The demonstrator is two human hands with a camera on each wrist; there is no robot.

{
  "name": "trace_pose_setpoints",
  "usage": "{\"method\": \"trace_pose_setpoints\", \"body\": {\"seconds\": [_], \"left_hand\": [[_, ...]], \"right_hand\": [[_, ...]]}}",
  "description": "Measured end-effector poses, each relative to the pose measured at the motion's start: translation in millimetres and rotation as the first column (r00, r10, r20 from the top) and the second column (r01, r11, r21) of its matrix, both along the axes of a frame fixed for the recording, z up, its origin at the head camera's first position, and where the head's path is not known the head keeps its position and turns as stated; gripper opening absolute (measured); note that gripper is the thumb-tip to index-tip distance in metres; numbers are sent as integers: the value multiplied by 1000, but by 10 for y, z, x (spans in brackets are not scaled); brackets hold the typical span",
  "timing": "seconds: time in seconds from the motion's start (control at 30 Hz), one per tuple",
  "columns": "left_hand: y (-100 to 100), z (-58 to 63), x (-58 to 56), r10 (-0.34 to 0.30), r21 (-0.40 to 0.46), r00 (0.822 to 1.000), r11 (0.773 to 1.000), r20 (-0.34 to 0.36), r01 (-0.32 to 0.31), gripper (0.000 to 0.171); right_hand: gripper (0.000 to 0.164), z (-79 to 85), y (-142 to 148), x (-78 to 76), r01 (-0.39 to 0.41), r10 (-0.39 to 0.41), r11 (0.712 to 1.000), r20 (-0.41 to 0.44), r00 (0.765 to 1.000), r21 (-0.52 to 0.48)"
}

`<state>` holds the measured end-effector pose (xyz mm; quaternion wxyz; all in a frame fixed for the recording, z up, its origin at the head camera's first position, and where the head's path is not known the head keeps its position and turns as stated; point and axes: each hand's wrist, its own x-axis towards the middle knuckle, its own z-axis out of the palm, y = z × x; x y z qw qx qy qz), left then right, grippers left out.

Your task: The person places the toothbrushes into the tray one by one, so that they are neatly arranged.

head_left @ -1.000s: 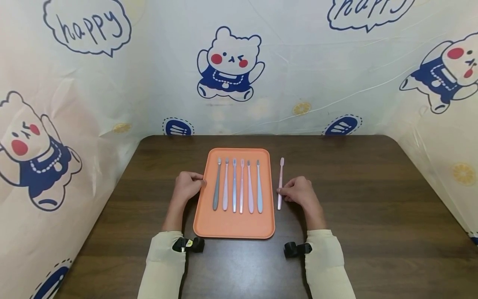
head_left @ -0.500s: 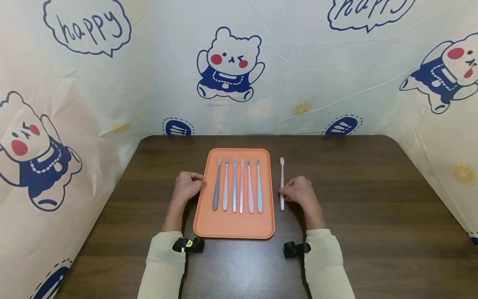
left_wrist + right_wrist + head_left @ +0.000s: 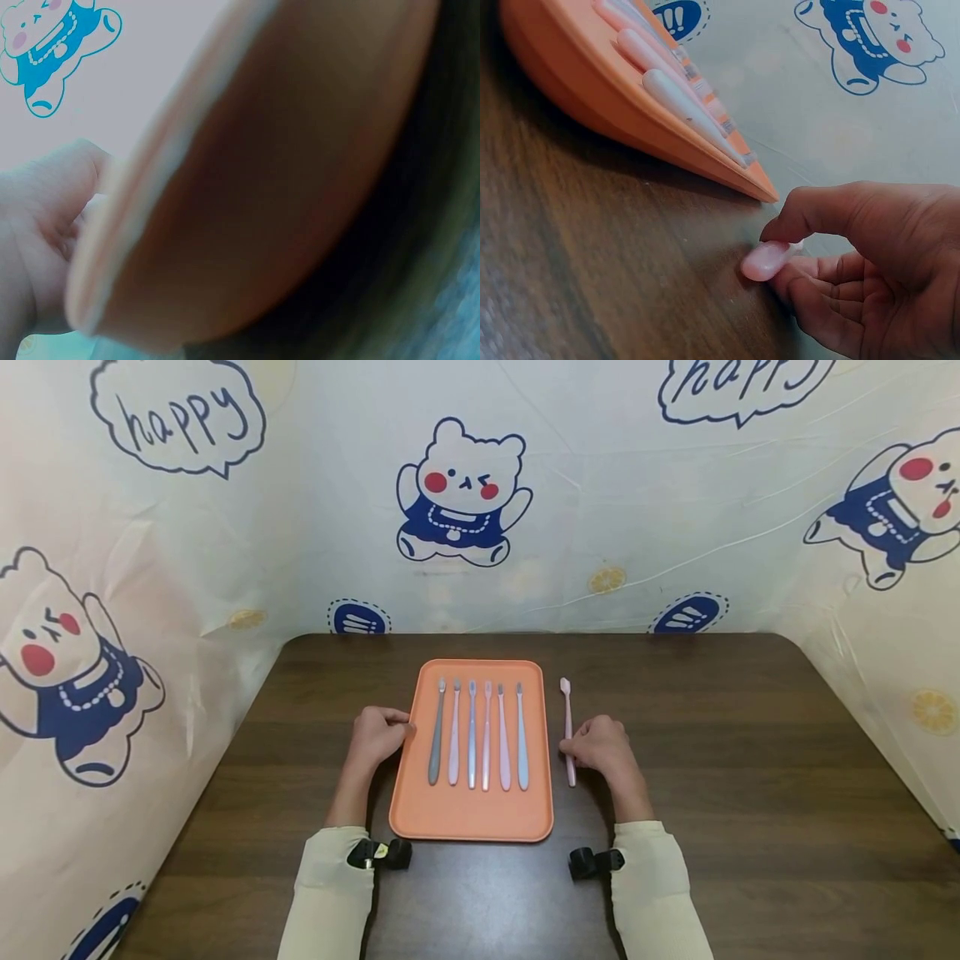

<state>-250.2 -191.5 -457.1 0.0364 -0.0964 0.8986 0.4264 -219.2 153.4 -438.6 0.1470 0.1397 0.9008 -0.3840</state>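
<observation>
An orange tray (image 3: 471, 817) lies on the table, and my left hand (image 3: 377, 733) grips its left rim, thumb and fingertips at the edge. In the left wrist view the tray's side (image 3: 247, 225) fills much of the picture, blurred, and hides most of the fingers. Several toothbrushes lie side by side on the tray, from a grey one (image 3: 436, 743) at left to a light blue one (image 3: 522, 743) at right. Just right of the tray, my right hand (image 3: 600, 743) pinches a pink toothbrush (image 3: 567, 706) by its handle, head pointing away; its handle end (image 3: 761, 262) shows in the right wrist view.
The dark wooden table (image 3: 712, 760) extends to both sides. A pale printed sheet (image 3: 585, 485) with bear drawings stands behind and around it. Black wrist cameras (image 3: 592, 862) sit on both sleeves.
The pink toothbrush has turned slightly in my right fingers: its handle end has swung right, so it now leans a little left at the head. My left hand and the tray look unmoved.
</observation>
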Motion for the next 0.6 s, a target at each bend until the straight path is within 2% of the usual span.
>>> {"method": "trace_pose_setpoints", "body": {"seconds": [0.33, 0.6], "left_hand": [[-7, 19, 34, 4, -3, 1000, 1000, 0, -4, 29], [5, 22, 54, 9, -10, 1000, 1000, -3, -9, 28]], "right_hand": [[19, -7, 68, 19, -30, 27, 997, -53, 998, -66], [21, 9, 76, 38, -39, 33, 993, -57, 998, -109]]}}
